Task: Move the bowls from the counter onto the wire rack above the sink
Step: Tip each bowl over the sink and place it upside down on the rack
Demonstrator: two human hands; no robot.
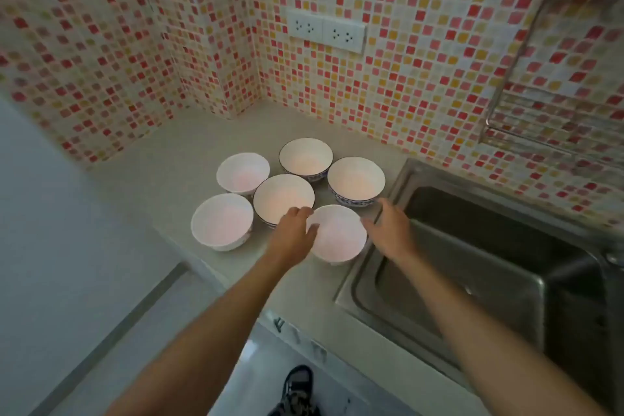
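Both hands flank nearest bowl; fingers spread, bowl on counter

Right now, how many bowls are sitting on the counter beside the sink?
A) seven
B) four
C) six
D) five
C: six white bowls stand in a cluster on the counter, with the left hand and right hand on either side of the nearest bowl; none is on the wire rack yet.

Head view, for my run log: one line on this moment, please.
stage: reaching | left hand: at nearest bowl | right hand: open beside it | rack: no bowls seen
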